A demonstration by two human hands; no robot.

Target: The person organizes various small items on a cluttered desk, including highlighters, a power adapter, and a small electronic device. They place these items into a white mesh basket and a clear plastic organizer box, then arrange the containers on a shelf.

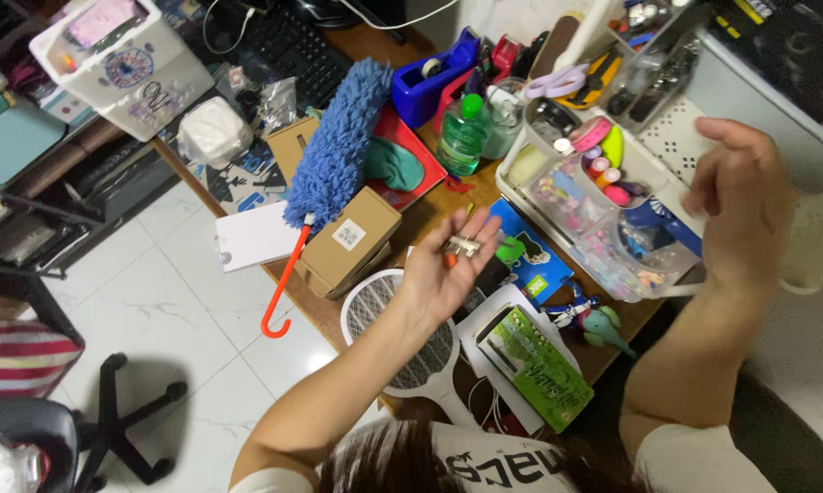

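One small silver metal clip (pixel 462 245) with an orange tip is seen lying in the upturned palm of the left hand (pixel 448 265), above the middle of the cluttered tabletop (pixel 429 205); the grip of this hand is loosely apart, the fingers only half curled, so the clip is cradled rather than clamped. The right hand (pixel 738 205) is raised over the right edge of the tabletop, its grip also apart, with fingers relaxed and nothing held or touched. Directly beneath the left hand, one white electric swatter (pixel 402 342) with a round mesh head is laid across the near edge, and beside it one green printed packet (pixel 530 365) rests on a white sheet. One small teal elephant figure (pixel 603 327) is placed near the right near corner. Two cardboard boxes are counted to the left of the hand: one brown box (pixel 349 239) close by and one smaller box (pixel 293 146) farther back. One blue fluffy duster (pixel 338 146) with an orange hooked handle is laid over them. One green bottle (pixel 463 135) stands toward the far edge, next to one blue tape dispenser (pixel 429 82). One clear compartment organiser (pixel 603 210), filled with small coloured items too many and too small to count, occupies the right side.
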